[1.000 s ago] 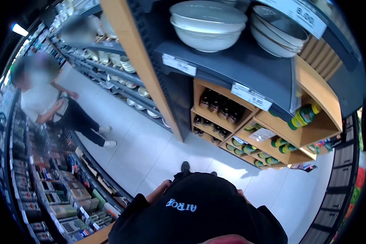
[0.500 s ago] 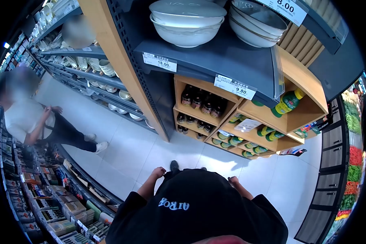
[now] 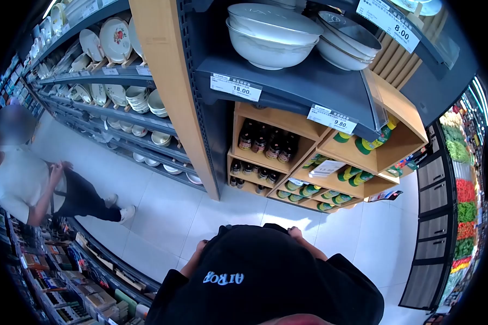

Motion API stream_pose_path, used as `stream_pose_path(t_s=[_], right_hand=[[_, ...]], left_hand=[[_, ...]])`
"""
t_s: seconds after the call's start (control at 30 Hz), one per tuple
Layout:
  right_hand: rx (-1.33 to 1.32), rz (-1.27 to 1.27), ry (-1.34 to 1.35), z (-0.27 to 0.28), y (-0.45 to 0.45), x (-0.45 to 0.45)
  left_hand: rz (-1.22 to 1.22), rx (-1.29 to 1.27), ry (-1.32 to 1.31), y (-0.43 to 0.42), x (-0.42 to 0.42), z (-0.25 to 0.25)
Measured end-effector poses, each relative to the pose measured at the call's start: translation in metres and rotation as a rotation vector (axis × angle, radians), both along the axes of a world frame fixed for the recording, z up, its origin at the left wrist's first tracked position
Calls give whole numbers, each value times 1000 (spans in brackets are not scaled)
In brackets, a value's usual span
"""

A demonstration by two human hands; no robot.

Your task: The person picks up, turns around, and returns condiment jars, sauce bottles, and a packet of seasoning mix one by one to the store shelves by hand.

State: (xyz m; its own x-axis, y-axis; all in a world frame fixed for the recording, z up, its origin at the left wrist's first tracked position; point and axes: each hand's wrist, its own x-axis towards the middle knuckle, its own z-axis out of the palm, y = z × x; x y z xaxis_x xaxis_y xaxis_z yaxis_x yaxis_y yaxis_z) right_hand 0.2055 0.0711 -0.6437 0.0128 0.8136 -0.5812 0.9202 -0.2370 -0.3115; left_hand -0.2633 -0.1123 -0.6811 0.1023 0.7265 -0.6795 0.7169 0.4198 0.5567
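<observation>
My left hand (image 3: 201, 246) hangs low beside the dark shirt (image 3: 244, 265), with its fingers mostly hidden by the cloth. On the other side, my right hand (image 3: 295, 232) is held forward at the shirt's far edge. Its fingers are too small and covered to read. Nothing can be made out in either hand. Both are well below the grey shelf (image 3: 287, 89), where white bowls (image 3: 271, 46) and a second stack of bowls (image 3: 350, 46) stand. A wooden rack (image 3: 276, 114) beyond my hands holds dark bottles (image 3: 268, 143) and green-and-yellow bottles (image 3: 355, 176).
A person (image 3: 27, 179) in a white top stands in the left aisle. Shelves of plates and bowls (image 3: 138, 100) run along that aisle behind a wooden post (image 3: 162, 70). Packaged goods (image 3: 87, 295) fill the lower left. Dark cabinets (image 3: 434, 216) and vegetables (image 3: 466, 211) line the right.
The view has shifted, and the bowls sit farther right in it. My right hand has swung forward; my left hand has drawn back. The person at left appears farther left.
</observation>
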Motion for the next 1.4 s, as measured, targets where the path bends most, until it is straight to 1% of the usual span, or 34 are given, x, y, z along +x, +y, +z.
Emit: stream_pose_path(t_s=[0.17,0.2,0.27,0.33,0.37,0.4,0.43,0.47,0.5,0.53,0.57,0.6,0.67,0.7,0.73,0.77,0.8,0.83,0.87,0.9,0.93,0.97,1.0,1.03,1.07,1.1,1.13,1.17,1.2,1.23,1.27,1.33,1.37,1.4], right_hand=[[-25,-67,34,5,-10,-17],[-45,-48,52,6,-12,-20],[-20,-170,92,32,-24,-32],[-14,-211,95,38,-37,-34],[-25,-207,82,27,-44,-25],[-38,-203,72,18,-50,-15],[-93,-114,71,8,-54,-4],[-145,-27,71,1,-56,8],[-196,58,73,-3,-59,12],[-347,-34,58,-8,-58,16],[-359,92,19,-13,-59,17],[-369,216,-20,-44,-57,33],[-443,76,-83,-33,-58,30],[-564,5,-75,-33,-47,28],[-552,174,-112,-10,-37,22],[-488,233,-137,0,-25,21],[-462,363,1,-41,-5,42],[-380,445,14,-68,19,56],[-174,664,-232,-16,41,33],[120,471,-186,-5,66,24],[533,109,6,64,81,-16],[481,64,70,116,107,-42],[684,124,134,140,139,-60],[763,0,205,194,155,-95],[982,59,365,233,177,-118],[1136,87,441,262,194,-139],[1153,164,482,300,204,-158],[1211,147,556,317,216,-176],[1296,141,522,323,230,-190],[1198,46,635,349,232,-208],[1231,116,421,352,247,-215],[1321,255,658,357,279,-232],[1361,324,782,358,292,-239],[1386,359,750,361,299,-244]], left_hand=[[-53,-14,20,-30,-64,-34],[-125,1,63,-33,-77,-56],[-333,74,131,-38,-98,-90],[-524,186,143,-28,-105,-79],[-443,113,177,-28,-101,-95],[-359,43,212,-27,-94,-96],[-273,-23,249,-20,-80,-64],[-91,-13,202,-16,-69,-45],[-80,-98,175,-10,-62,-37],[-124,-79,124,-6,-59,-29],[-167,-61,71,-3,-56,-21],[-183,-54,34,-1,-49,-12],[-147,-57,1,-1,-42,-5],[-124,-61,-4,-3,-40,-2],[-100,-64,-10,-5,-38,0],[-73,-67,-12,-6,-38,2],[-46,-70,-17,-7,-38,7],[-15,-73,-20,-6,-39,10],[13,-72,-20,-6,-40,11],[44,-70,-26,-5,-42,14],[71,-66,-25,-6,-43,15],[100,-62,-26,-6,-45,19],[119,-61,-19,-4,-47,26],[115,-65,-8,-2,-48,29],[102,-70,15,1,-48,34],[31,-88,53,5,-51,35],[-41,-105,90,9,-54,35],[-112,-123,124,12,-57,31],[-194,-82,156,13,-60,18],[-224,-44,158,16,-62,8],[-251,-5,161,19,-64,0],[-307,6,148,24,-69,-8],[-296,103,93,24,-69,-14],[-313,239,130,24,-69,-26]])
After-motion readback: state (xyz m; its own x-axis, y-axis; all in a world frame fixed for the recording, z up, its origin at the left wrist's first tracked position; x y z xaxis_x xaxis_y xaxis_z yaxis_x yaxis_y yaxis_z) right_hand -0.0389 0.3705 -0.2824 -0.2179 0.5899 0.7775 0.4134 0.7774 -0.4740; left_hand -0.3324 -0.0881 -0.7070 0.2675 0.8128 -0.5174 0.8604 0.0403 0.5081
